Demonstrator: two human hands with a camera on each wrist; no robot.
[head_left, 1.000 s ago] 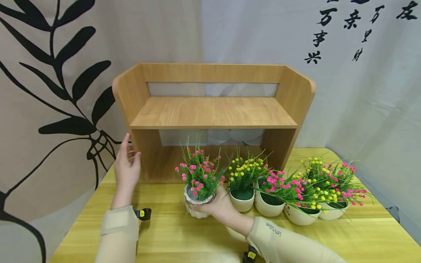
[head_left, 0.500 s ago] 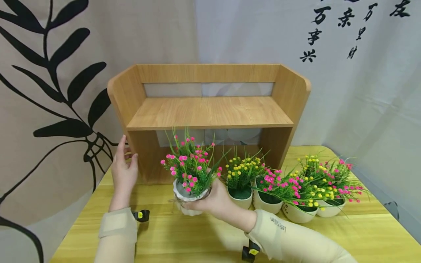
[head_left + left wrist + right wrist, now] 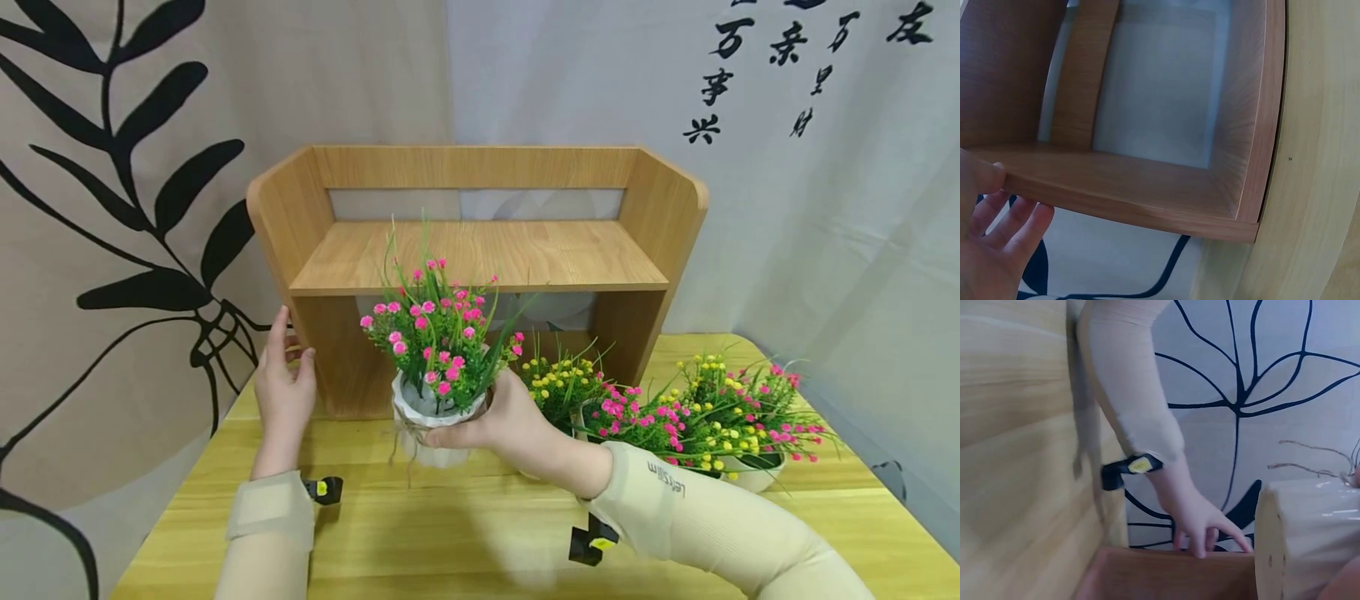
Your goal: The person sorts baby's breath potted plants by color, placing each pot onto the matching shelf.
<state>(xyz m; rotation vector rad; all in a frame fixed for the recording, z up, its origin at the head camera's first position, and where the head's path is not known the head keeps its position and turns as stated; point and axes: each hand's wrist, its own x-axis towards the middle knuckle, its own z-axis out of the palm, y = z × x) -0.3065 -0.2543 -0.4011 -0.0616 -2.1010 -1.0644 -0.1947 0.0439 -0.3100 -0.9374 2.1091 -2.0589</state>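
My right hand (image 3: 517, 421) grips a white pot (image 3: 438, 455) of pink artificial flowers (image 3: 442, 333) by its side, thumb across the front. Twine is tied round the pot, and its underside shows free of the table in the right wrist view (image 3: 1269, 550). The pot hangs in front of the wooden desk shelf (image 3: 480, 250), its grass tips overlapping the upper board. At the shelf's left side panel (image 3: 1129, 194), my left hand (image 3: 285, 383) holds the edge, thumb at the front and fingers on the outer face. Part of the right fingers is hidden behind the pot.
Several more potted plants with yellow flowers (image 3: 562, 379) and pink flowers (image 3: 633, 417) stand in a row to the right on the wood-grain table (image 3: 360, 533). A patterned curtain (image 3: 525, 75) hangs behind the shelf.
My right hand has lifted the flower pot off the table, first shifting it left, then raising it higher before the shelf. My left hand stays at the side panel.
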